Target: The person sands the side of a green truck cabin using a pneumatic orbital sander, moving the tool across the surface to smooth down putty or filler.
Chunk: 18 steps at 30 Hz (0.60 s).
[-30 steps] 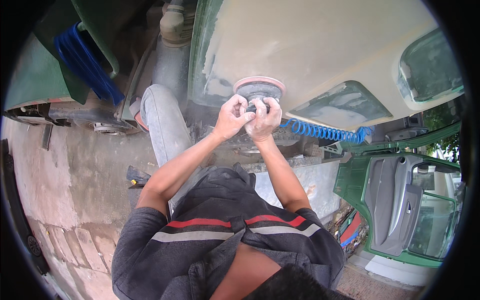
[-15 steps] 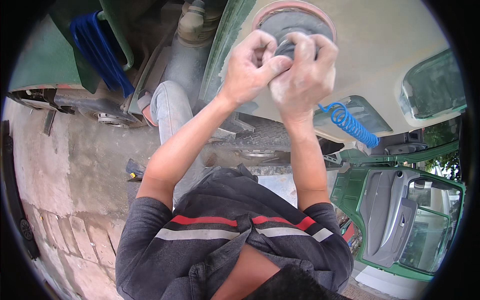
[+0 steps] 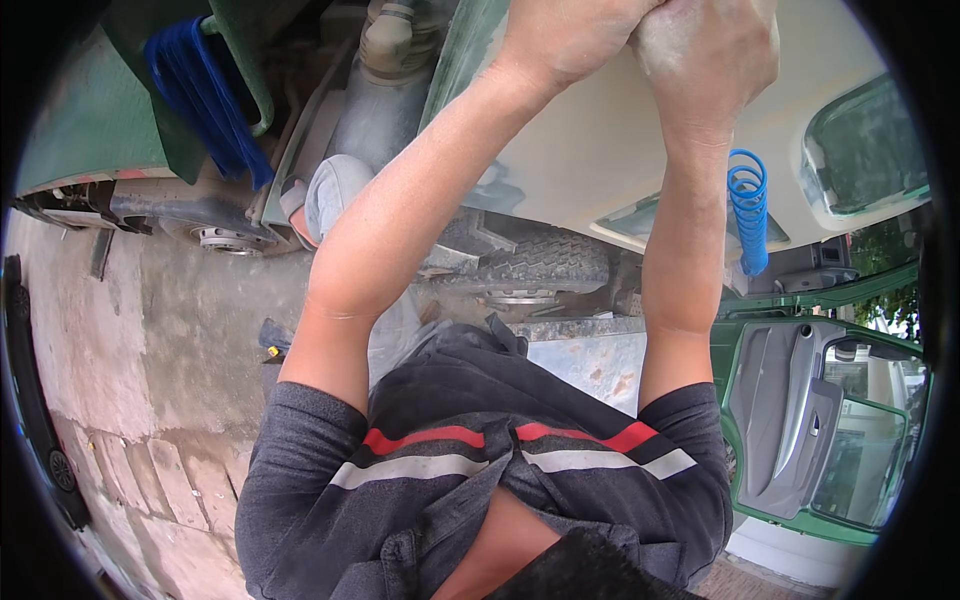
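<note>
Both my arms stretch up to the top edge of the view, where the fingers are mostly cut off. My left hand and my right hand meet over a cream-coloured vehicle panel, dusty and closed. Half a second ago both gripped a round disc sander with a black grip; its disc and body are now beyond the upper edge. A blue coiled hose hangs to the right of my right forearm. Window openings with dusty glass or film sit in the panel on the right.
A green vehicle with a blue cloth draped over its bar stands at the left. Below the panel is a treaded tyre. An open green door is at lower right. My leg is bent up at left.
Both my hands have moved up and to the right, taking the sander out of view. The blue hose has swung from slanting to nearly upright.
</note>
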{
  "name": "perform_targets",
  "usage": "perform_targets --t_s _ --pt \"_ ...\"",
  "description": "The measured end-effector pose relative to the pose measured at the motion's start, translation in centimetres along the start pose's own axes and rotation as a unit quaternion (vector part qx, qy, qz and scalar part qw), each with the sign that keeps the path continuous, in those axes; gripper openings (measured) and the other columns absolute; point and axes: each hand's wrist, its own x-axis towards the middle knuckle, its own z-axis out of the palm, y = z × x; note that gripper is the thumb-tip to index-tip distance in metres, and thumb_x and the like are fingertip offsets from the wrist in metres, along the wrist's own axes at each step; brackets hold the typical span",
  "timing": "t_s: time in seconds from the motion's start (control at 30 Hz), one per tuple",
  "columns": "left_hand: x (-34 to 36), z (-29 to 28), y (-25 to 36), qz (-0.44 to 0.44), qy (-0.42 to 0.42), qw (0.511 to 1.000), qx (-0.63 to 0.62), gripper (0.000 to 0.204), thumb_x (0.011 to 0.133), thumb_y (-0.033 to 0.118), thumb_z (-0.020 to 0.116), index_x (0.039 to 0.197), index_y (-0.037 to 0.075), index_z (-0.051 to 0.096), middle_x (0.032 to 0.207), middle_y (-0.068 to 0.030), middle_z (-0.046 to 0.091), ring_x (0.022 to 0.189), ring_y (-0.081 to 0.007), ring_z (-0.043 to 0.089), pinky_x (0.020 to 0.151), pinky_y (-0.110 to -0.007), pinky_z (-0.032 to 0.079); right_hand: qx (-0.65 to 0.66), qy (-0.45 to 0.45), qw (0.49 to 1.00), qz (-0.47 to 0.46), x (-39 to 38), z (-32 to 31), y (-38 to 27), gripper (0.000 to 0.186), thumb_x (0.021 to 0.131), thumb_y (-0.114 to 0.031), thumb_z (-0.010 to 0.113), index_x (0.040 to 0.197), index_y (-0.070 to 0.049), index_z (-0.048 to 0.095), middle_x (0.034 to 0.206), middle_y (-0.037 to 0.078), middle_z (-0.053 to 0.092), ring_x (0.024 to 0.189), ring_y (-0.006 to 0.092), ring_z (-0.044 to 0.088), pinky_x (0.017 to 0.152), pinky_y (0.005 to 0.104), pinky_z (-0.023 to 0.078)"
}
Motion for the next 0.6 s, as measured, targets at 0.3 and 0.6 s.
perform_targets --t_s 0.3,0.6 --pt "-23.4 -7.9 -12.8 -0.259 0.082 0.957 -0.097 0.032 0.092 0.019 0.081 0.104 0.007 0.054 0.097 0.0029 0.054 0.089 -0.0073 0.054 0.081 -0.024 0.047 0.072 -0.097 0.993 0.006 -26.0 5.6 -2.3 0.036 0.069 -0.026 0.077 0.104 -0.019 0.07 0.106 0.005 0.059 0.087 0.0261 0.06 0.076 0.044 0.046" --pt "3.8 4.4 1.4 -0.025 -0.113 0.985 -0.127 0.021 0.1 0.019 0.069 0.106 0.0 0.061 0.098 -0.0082 0.069 0.086 -0.0141 0.066 0.074 -0.029 0.054 0.065 0.138 0.988 -0.021 2.3 -1.3 5.7 0.026 0.078 -0.014 0.075 0.098 -0.006 0.061 0.097 0.017 0.058 0.088 0.0392 0.066 0.073 0.0475 0.052"
